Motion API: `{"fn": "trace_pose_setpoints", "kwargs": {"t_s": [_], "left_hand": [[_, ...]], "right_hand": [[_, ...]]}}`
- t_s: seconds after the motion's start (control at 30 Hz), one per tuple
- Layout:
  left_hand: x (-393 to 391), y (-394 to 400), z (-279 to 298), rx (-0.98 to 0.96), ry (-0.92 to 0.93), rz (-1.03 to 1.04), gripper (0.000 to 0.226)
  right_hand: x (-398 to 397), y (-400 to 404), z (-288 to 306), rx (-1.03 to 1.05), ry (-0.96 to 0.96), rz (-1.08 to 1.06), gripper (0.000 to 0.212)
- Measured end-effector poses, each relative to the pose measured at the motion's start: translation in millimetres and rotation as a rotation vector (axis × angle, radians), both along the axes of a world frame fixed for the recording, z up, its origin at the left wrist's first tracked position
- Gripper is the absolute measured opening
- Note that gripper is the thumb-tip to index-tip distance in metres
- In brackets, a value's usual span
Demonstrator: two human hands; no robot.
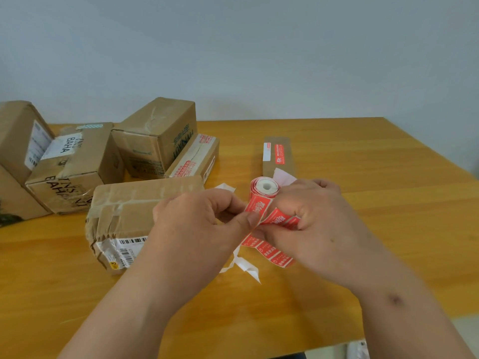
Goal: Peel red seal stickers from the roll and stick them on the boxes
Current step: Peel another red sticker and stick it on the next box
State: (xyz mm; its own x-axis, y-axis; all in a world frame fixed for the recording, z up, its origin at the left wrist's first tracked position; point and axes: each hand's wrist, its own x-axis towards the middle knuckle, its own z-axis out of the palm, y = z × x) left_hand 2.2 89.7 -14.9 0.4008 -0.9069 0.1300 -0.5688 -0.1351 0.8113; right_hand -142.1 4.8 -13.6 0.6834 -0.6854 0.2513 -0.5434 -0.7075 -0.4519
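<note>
A roll of red seal stickers (pixel 264 189) with a white core is held above the table by my right hand (pixel 318 224), whose fingers curl round it. A strip of red stickers (pixel 274 252) hangs down from the roll under my hands. My left hand (pixel 204 224) pinches the edge of one red sticker (pixel 256 209) between thumb and forefinger. Just left of my hands lies a taped cardboard box (pixel 134 211) with a barcode label. A flat narrow box (pixel 278 155) behind the roll carries a red sticker on top.
Several cardboard boxes (pixel 77 161) crowd the back left of the wooden table (pixel 388 203); one long box (pixel 197 159) has red stickers on it. White backing paper scraps (pixel 248 268) lie under my hands. The table's front edge runs at the lower right.
</note>
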Motion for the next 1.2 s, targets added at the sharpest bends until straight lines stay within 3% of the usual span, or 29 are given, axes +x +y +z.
{"fn": "trace_pose_setpoints", "kwargs": {"t_s": [0.1, 0.2, 0.37, 0.57, 0.67, 0.73, 0.8, 0.93, 1.2], "left_hand": [[0, 0, 1, 0.003, 0.012, -0.005, 0.016], [-3, -1, 2, -0.011, 0.031, 0.010, 0.023], [-6, -3, 0, -0.041, 0.053, 0.010, 0.027], [-4, -5, -5, -0.080, 0.044, 0.045, 0.013], [-4, -5, -4, -0.079, 0.046, 0.059, 0.017], [-5, -5, -4, -0.085, 0.048, 0.066, 0.019], [-7, -5, -5, -0.093, 0.046, 0.072, 0.019], [-11, -5, -5, -0.156, 0.050, 0.087, 0.017], [-12, -5, -8, -0.205, -0.001, 0.102, 0.016]], "right_hand": [[0, 0, 5, 0.138, -0.049, -0.009, 0.024], [1, -2, 8, 0.292, -0.042, -0.033, 0.030], [2, -3, 11, 0.371, -0.027, -0.043, 0.020], [3, 0, 8, 0.100, 0.006, -0.049, 0.028], [4, 1, 7, -0.017, -0.001, -0.061, 0.037], [5, 3, 8, -0.016, -0.022, -0.065, 0.030], [4, 4, 11, 0.087, -0.057, -0.069, 0.022], [3, 1, 19, 0.384, -0.078, -0.048, 0.035], [5, -4, 12, 0.440, -0.027, -0.009, 0.018]]}}
